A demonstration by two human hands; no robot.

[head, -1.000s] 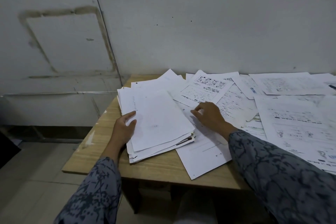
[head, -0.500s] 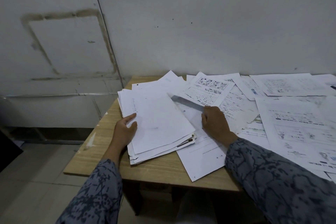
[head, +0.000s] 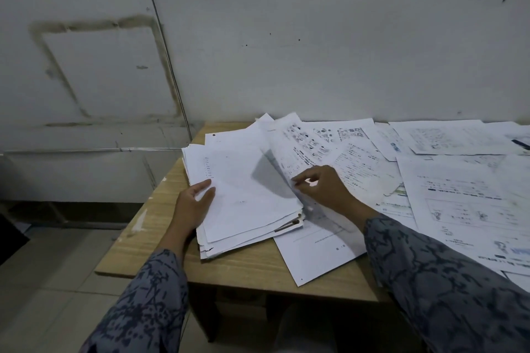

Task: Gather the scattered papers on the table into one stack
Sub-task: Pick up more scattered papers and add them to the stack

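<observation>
A thick stack (head: 243, 195) already lay at the table's (head: 243, 266) left end under the flat, open left hand (head: 193, 205), while the right hand (head: 324, 189) pinched one lifted sheet (head: 289, 146) beside it, many scattered papers (head: 459, 189) remaining rightward.
</observation>
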